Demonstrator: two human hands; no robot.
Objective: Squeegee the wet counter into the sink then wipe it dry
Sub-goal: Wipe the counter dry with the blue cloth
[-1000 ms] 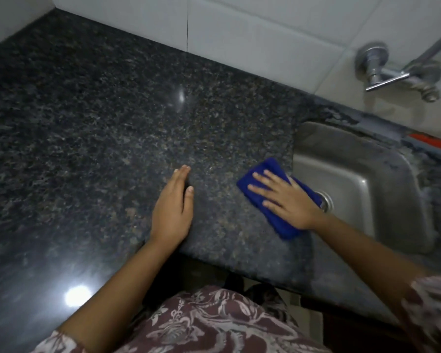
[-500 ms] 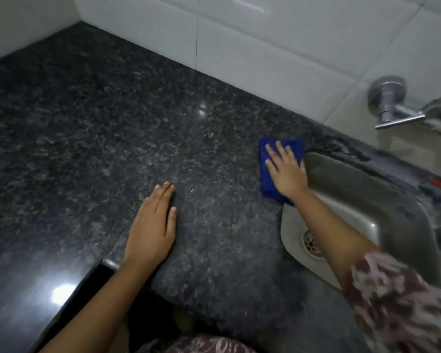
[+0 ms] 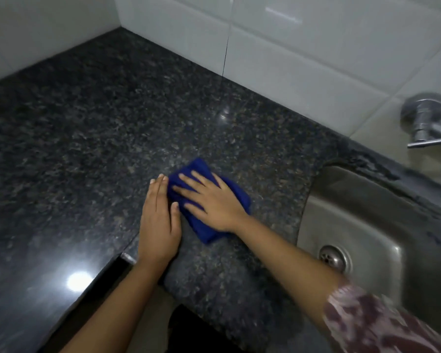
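Right-hand fingers (image 3: 186, 191): straight and spread apart, laid flat on top of the cloth; not curled round it.
Right hand (image 3: 214, 205): palm down, pressing the cloth onto the table; forearm runs back to the near right.
Left-hand fingers (image 3: 161, 192): straight and held together, flat on the bare table; the thumb lies along the cloth's left edge.
Left hand (image 3: 159, 222): palm down, just left of the right hand, holding nothing; wrist at the table's near edge.
Cloth (image 3: 200, 165): blue, folded into a thick pad, lying on the table under the right hand, left of the sink and apart from its rim.
Table (image 3: 99, 123): dark speckled stone; bright glare spot at the near left; whether the surface is wet cannot be told.
Sink (image 3: 367, 212): steel basin set into the table at the right, with the drain (image 3: 334, 258) in its floor.
Tap (image 3: 423, 121): metal fitting on the tiled wall (image 3: 290, 59), far right, above the sink.
Sleeve (image 3: 362, 322): patterned fabric on the right arm, blurred, near right.
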